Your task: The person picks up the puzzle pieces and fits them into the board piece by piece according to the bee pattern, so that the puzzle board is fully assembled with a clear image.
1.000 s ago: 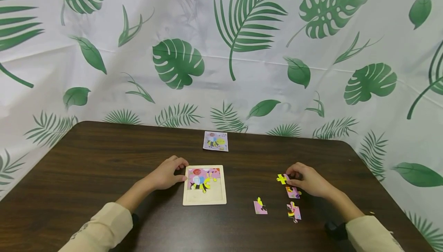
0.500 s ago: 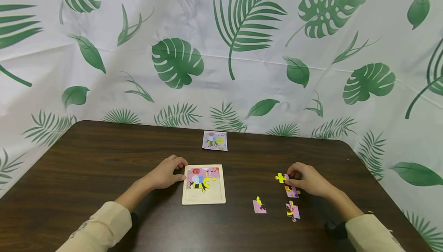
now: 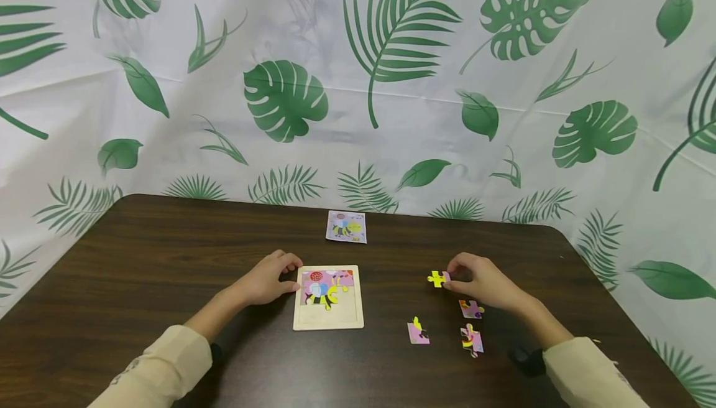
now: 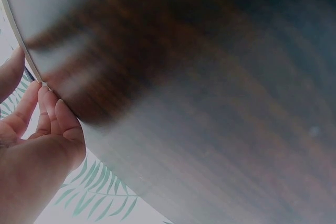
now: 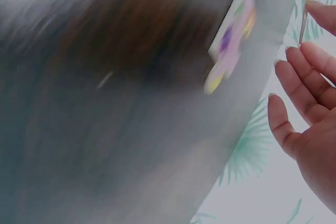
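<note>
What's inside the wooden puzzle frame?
Puzzle pieces showing part of a bee fill the top and middle left of the wooden frame; bare wood shows elsewhere. What lies beneath them is covered.

Dressed in Cream and Black

Only the forearm clothing and bare hands of the person showed. The left sleeve [image 3: 148, 380] was cream cloth, turned back into a broad, soft cuff [image 3: 190, 349] and creased above it, with small dark markings [image 3: 125, 370] along its outer side, towards the left edge of the bench [image 3: 168, 240]; they were too small to read. The right sleeve [image 3: 593, 374], nearer the bench's right edge, matched it in colour. A black wrist piece [image 3: 216, 353] peeked from beside the left cuff; a larger, rounded black fitting [image 3: 528, 361] sat below the right wrist. Nail edges showed on the right hand [image 5: 320, 124].
</note>
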Motion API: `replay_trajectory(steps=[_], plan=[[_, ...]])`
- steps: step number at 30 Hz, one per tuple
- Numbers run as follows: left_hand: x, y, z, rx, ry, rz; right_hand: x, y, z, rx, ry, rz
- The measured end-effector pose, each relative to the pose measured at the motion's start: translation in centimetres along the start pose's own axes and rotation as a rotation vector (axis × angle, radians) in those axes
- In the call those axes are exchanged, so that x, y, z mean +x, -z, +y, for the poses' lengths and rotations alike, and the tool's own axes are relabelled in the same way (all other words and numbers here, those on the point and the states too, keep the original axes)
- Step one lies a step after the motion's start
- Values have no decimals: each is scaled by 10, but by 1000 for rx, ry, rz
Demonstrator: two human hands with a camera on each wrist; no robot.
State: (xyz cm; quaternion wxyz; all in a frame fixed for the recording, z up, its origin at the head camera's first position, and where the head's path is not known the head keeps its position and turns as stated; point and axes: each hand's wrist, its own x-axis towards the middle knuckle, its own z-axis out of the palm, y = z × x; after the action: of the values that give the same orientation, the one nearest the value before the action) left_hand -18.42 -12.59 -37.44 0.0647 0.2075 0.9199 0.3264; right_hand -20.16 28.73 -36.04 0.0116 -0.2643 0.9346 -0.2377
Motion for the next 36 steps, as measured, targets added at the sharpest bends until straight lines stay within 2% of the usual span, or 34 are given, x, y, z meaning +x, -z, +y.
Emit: replay_trajectory(steps=[9,18,27,36], plan=[[0,0,-1,4,-3,-1,28,-17,-35,-27,102,-21],[0,0,0,-1,6,-6,53,-42,-73,-25,192,-85],[-1,0,0,-8,7,-6,67,-60,-106,-20,177,-162],[-1,-1,0,-4,-50,15,71,-71,-121,-19,202,-178]])
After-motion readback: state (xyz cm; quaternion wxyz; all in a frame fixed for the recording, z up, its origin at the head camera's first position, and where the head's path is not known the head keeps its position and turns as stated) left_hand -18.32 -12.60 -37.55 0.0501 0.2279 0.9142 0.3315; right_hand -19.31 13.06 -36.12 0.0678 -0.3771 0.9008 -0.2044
